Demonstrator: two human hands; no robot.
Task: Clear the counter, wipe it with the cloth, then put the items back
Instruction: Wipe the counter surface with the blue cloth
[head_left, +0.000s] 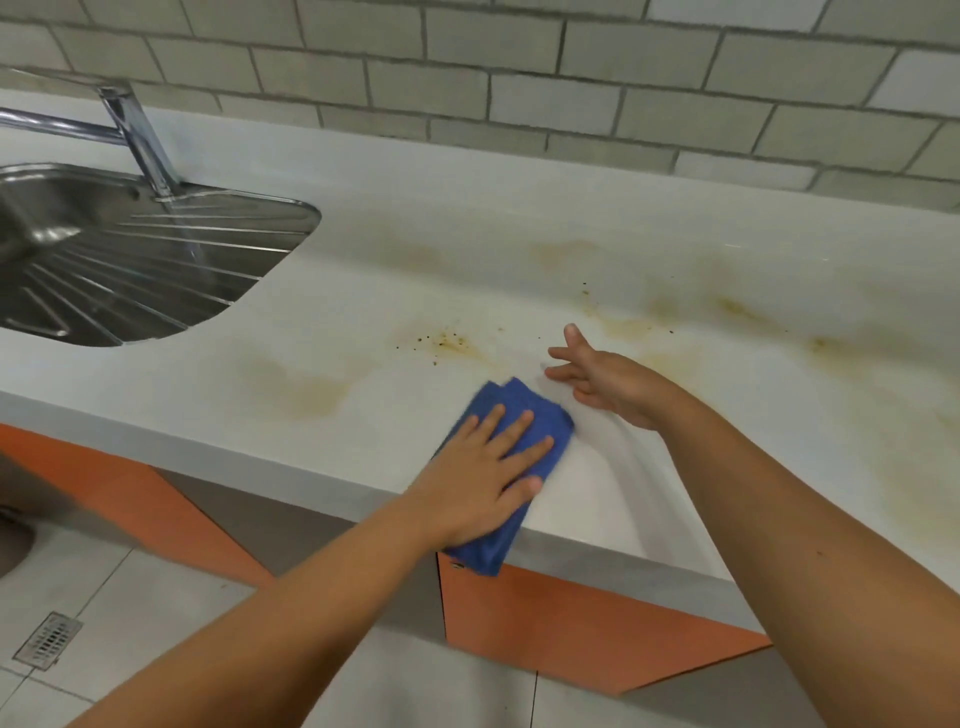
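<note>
A folded blue cloth (524, 415) lies on the white counter (363, 312) near its front edge, with one end hanging over the edge. My left hand (483, 478) presses flat on the cloth with its fingers spread. Just right of the cloth, my right hand (605, 382) hovers or rests on the counter with its fingers loosely extended and holds nothing. Yellow-brown stains and dark crumbs (449, 343) mark the counter beyond the cloth.
A steel sink (130, 270) with a ribbed drainer and a chrome tap (137, 135) is set in the counter at the left. A tiled wall (519, 78) runs behind. Orange cabinet fronts (571, 618) and a tiled floor with a drain grate (49, 639) lie below.
</note>
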